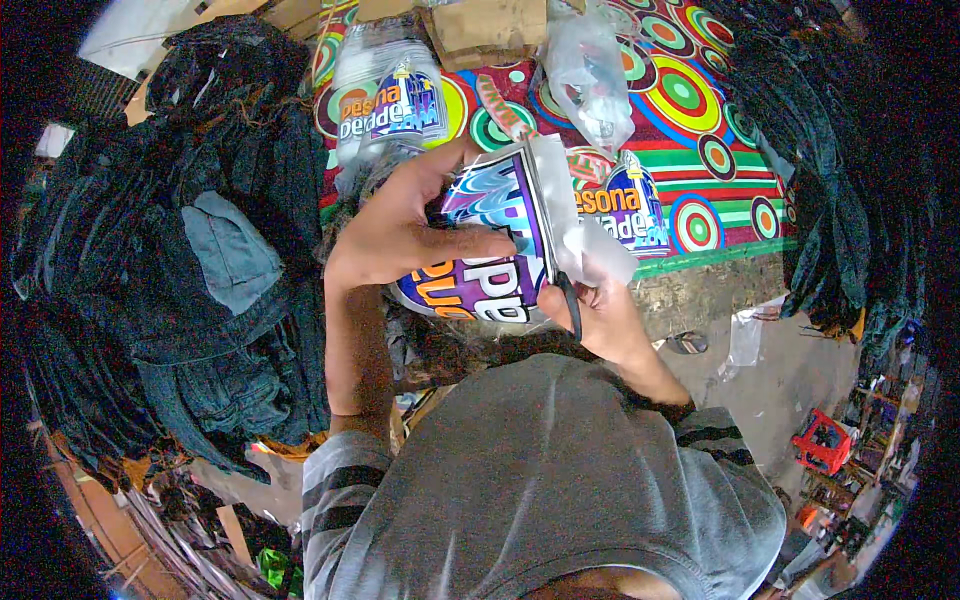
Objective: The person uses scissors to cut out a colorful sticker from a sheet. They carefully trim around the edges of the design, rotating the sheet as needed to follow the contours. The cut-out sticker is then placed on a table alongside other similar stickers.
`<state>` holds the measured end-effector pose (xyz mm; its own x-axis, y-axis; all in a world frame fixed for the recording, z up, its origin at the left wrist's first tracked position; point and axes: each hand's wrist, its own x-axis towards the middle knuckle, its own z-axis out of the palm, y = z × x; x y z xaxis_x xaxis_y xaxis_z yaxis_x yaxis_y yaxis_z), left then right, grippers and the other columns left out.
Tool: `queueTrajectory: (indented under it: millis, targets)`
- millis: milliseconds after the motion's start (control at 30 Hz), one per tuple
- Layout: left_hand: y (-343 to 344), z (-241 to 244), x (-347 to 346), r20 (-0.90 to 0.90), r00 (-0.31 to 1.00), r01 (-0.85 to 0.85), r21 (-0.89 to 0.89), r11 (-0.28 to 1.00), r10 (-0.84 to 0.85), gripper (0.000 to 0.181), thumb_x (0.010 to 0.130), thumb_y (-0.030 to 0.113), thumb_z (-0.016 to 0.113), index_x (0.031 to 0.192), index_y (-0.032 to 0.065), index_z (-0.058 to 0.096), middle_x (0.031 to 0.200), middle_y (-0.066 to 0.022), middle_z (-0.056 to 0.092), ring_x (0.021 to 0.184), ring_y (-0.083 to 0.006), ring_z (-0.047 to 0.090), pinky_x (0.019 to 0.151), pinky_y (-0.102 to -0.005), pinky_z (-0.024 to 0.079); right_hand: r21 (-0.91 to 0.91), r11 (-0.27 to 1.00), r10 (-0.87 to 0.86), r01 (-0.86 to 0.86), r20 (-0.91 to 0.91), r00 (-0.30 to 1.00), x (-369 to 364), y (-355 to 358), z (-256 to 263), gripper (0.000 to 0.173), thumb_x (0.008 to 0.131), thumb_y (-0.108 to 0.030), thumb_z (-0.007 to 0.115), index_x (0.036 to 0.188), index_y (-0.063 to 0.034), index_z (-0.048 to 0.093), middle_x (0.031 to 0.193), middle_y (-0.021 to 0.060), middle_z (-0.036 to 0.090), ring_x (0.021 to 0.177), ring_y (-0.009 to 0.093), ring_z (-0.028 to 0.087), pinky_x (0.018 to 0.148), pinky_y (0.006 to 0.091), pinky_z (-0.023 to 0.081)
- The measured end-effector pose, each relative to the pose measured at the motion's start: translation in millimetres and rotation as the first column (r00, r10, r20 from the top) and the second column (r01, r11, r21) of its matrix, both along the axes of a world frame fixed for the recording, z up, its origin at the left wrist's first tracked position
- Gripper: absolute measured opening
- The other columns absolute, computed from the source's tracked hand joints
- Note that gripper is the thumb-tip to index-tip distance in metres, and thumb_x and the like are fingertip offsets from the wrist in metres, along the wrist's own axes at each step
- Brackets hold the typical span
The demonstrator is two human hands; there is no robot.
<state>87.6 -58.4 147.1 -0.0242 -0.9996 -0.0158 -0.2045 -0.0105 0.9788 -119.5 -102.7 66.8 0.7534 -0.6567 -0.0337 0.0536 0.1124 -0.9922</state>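
My left hand (420, 232) grips a printed plastic piece (487, 277) in purple, orange and white, its thumb across the front. In my right hand (600, 307) are scissors (570, 304) with a black handle, held against the right edge of that piece. Whether the blades are apart is hidden. A whitish translucent margin (561, 187) curls away beside the cut edge. Just right of it, a similar printed piece (637, 210) lies on the patterned cloth. Beyond my left hand sits a stack of printed clear plastic pieces (397, 105).
The table cover (697, 172) has coloured circles and stripes. A clear plastic bag (589, 82) and cardboard (487, 30) lie at the back. Dark denim garments (225, 172) hang at the left, more (832, 187) at the right. A red plastic stool (823, 442) stands at the lower right.
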Motion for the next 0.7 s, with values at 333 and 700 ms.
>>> queueTrajectory:
  millis: [333, 700]
  targets:
    - [3, -4, -1, 0.022, 0.996, 0.088, 0.056, 0.995, -0.089, 0.060, 0.061, 0.009, 0.081, 0.111, 0.0011, 0.049, 0.097, -0.0027, 0.057, 0.090, -0.0115, 0.053, 0.081, -0.0276, 0.042, -0.009, 1.000, 0.004, -0.004, 0.090, 0.996, -1, 0, 6, 0.047, 0.074, -0.022, 0.071, 0.112, -0.0011, 0.053, 0.102, 0.0067, 0.057, 0.094, 0.015, 0.053, 0.082, 0.0307, 0.041]
    - [2, -9, 4, 0.074, 0.988, 0.133, -0.007, 0.991, -0.132, 0.049, 0.067, 0.008, 0.077, 0.108, -0.0007, 0.051, 0.096, -0.0039, 0.058, 0.087, -0.0095, 0.052, 0.078, -0.0262, 0.044, -0.026, 0.998, -0.060, 0.062, 0.080, 0.995, 3, 0, 8, 0.035, 0.071, -0.015, 0.072, 0.101, -0.0035, 0.058, 0.088, 0.0039, 0.061, 0.084, 0.013, 0.055, 0.075, 0.0298, 0.044]
